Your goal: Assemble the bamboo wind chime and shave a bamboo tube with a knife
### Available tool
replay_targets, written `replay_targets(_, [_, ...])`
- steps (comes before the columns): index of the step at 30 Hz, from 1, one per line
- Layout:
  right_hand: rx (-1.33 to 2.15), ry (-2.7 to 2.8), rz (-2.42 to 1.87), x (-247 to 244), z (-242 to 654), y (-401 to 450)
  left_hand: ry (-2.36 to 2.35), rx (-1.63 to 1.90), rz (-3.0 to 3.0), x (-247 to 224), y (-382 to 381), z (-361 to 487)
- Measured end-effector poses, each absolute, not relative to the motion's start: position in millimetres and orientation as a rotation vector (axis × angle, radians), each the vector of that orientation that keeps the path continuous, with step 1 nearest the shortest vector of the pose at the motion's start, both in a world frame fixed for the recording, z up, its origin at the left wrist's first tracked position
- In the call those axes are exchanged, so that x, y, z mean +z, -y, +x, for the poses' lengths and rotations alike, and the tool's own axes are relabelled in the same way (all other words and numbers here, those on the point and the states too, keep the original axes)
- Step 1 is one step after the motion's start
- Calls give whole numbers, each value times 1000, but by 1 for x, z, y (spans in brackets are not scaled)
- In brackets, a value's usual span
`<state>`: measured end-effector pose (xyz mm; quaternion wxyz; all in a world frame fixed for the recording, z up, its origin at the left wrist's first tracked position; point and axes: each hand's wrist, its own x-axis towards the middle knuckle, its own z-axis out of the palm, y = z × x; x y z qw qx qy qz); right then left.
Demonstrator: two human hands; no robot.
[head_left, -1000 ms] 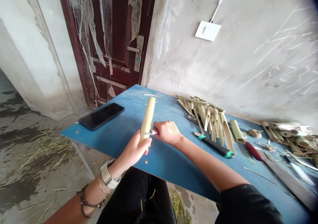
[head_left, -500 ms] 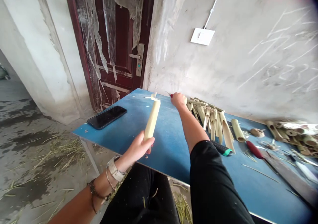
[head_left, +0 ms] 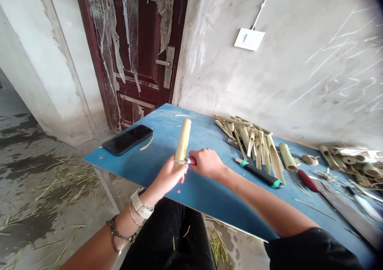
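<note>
A pale, peeled bamboo piece (head_left: pixel 183 139) slants upward over the table, its lower end in the grip of my left hand (head_left: pixel 168 175). My right hand (head_left: pixel 207 162) is closed around the red handle of a small knife (head_left: pixel 186 161). The knife's blade lies across the bamboo just above my left thumb, touching it or nearly so. My left fingers wrap behind the bamboo and are partly hidden. A thin curled shaving (head_left: pixel 147 140) lies beside the black phone (head_left: pixel 128 139) on the left.
On the blue table (head_left: pixel 209 200), split bamboo pieces (head_left: pixel 254 138) are heaped by the wall. A black-green handled tool (head_left: pixel 261 174), a red-handled saw or long blade (head_left: pixel 329 196) and more bamboo (head_left: pixel 359 162) lie at right. A dark red door (head_left: pixel 143 58) stands beyond.
My right hand has drawn the knife back from the table's far side to the bamboo near my left hand. The shaving at the bamboo's tip has come off; a curl now lies by the phone.
</note>
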<state>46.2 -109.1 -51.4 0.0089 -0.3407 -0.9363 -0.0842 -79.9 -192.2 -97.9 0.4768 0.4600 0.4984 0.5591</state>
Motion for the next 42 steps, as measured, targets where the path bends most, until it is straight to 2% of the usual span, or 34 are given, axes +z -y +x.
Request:
replay_targets(6, [-327, 2810, -1322, -47, 29, 74, -1353, 1304, 1190, -102, 195, -79])
replay_targets(10, [-452, 2573, -1539, -11, 23, 12, -1372, 1139, 1250, -97, 202, -78])
replay_targets(15, [-354, 2305, -1631, 25, 32, -17, -1323, 1260, 1153, -94, 200, -79])
replay_targets(20, [-309, 2730, -1198, -5, 47, 70, -1228, 1330, 1087, -98, 193, -80])
replay_targets(24, [-281, 2901, -1103, -40, 50, 113, -1253, 1337, 1151, -102, 193, -78])
replay_targets(29, [-284, 2890, -1157, -55, 42, 97, -1308, 1349, 1186, -108, 191, -79])
replay_targets(38, [-339, 2916, -1138, -49, 33, 83, -1317, 1355, 1255, -109, 192, -82])
replay_targets(42, [-369, 2802, -1273, -42, 28, 60, -1332, 1304, 1238, -106, 193, -81])
